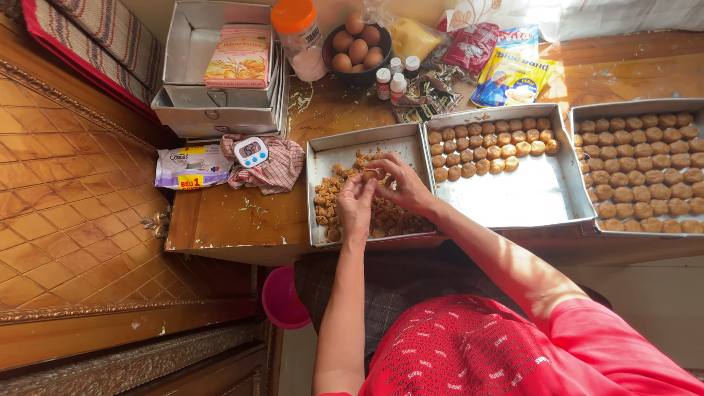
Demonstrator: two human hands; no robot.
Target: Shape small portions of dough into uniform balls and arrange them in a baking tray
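Your left hand [356, 207] and right hand [402, 185] meet over the nearest tray [323, 150], pinching a dough piece [369, 175] above the crumbly pieces [389, 218] in it. Right of it lies a part-filled tray [521, 198], then a full tray [587, 110]. Behind sit a bowl of eggs [357, 45] and small bottles [396, 77]

The small brown dough piece [370, 174] is mostly hidden between the fingertips of the left hand [356, 205] and right hand [403, 187]. The rightmost square metal tray of round biscuits [587, 110] is cut off by the frame's right edge, and the pink plastic bowl [282, 297] sits partly hidden under the wooden table [235, 220].
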